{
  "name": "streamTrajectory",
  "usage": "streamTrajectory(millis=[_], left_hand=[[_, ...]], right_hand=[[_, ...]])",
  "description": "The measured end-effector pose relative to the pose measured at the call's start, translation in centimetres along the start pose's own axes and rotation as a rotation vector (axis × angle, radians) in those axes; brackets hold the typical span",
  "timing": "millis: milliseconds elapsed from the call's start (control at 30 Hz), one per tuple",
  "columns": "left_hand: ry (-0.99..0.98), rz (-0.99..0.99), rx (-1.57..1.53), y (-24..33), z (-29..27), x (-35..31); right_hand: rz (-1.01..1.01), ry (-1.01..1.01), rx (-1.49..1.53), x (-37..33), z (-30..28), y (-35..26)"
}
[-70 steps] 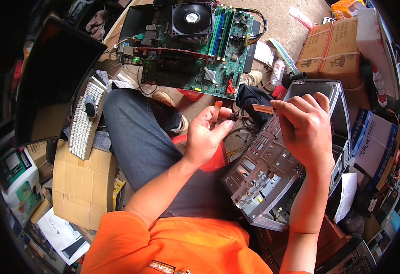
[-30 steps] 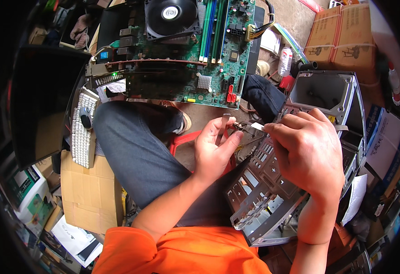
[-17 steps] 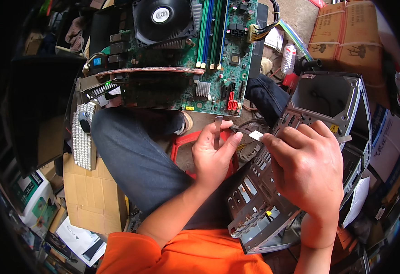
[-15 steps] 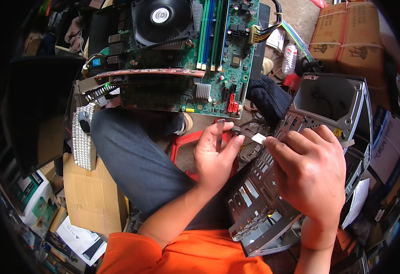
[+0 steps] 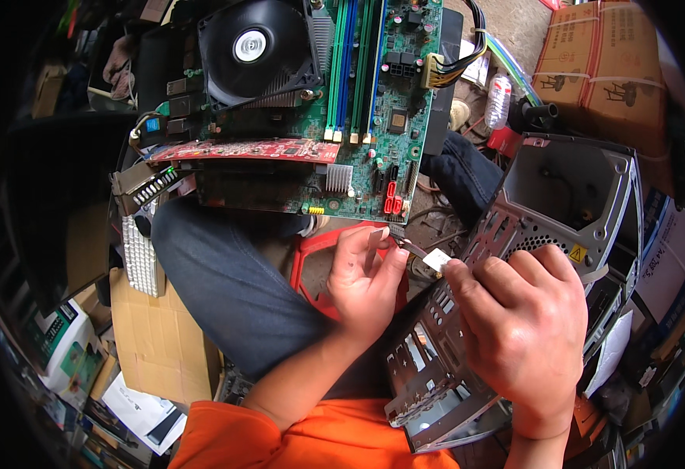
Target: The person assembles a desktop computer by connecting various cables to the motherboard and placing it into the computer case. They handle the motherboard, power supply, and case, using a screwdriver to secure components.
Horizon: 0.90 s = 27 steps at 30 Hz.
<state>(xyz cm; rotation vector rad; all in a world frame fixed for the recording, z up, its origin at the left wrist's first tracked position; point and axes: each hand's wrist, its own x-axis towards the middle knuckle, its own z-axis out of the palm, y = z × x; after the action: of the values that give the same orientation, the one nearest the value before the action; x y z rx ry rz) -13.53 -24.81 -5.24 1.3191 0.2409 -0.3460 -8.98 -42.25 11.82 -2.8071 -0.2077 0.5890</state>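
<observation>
The biggest thing in hand is the grey metal computer case point(image 5: 545, 258), lying tilted against the seated person's right leg, its perforated steel panels and empty bays facing up and a small yellow warning sticker on one rail. The right hand point(image 5: 526, 328) rests on the case's upper edge with its fingers curled, pinching a small pale tab point(image 5: 437, 259) between thumb and forefinger. From that tab a thin dark strip point(image 5: 413, 248) runs across to the left hand point(image 5: 366, 285), which is partly closed, its fingertips nipping a small grey metal piece point(image 5: 375, 237) held upright just above the case's corner. Whether the strip and the metal piece are joined I cannot tell.

Past the hands, a green motherboard point(image 5: 358, 117) lies on the person's left knee and the ground, carrying a black fan cooler point(image 5: 252, 51), a red expansion card point(image 5: 241, 150) standing on edge and a bundle of cables at its far side. A red plastic stool point(image 5: 311, 266) shows under the left hand. The dirt floor around is crowded: brown cardboard boxes point(image 5: 600, 62) to the right, a flattened carton point(image 5: 155, 336) and a white keyboard point(image 5: 141, 254) to the left, a plastic bottle point(image 5: 498, 100) near the boxes.
</observation>
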Motion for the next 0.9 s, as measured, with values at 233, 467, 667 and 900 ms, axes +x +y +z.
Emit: streamTrajectory(millis=[233,467,667,900], left_hand=[[0.029,0.037,-0.011,0.2,0.7,0.1],[0.035,-0.038,-0.119,0.4,1.0,0.2],[0.027,-0.028,-0.125,0.2,1.0,0.3],[0.030,-0.040,-0.164,0.3,1.3,0.5]], right_hand=[[-0.009,0.015,0.005,0.0,0.1,0.2],[-0.030,0.024,-0.019,0.1,0.3,0.3],[-0.019,0.008,-0.013,0.1,0.2,0.3],[-0.005,0.016,0.008,0.2,0.2,0.2]])
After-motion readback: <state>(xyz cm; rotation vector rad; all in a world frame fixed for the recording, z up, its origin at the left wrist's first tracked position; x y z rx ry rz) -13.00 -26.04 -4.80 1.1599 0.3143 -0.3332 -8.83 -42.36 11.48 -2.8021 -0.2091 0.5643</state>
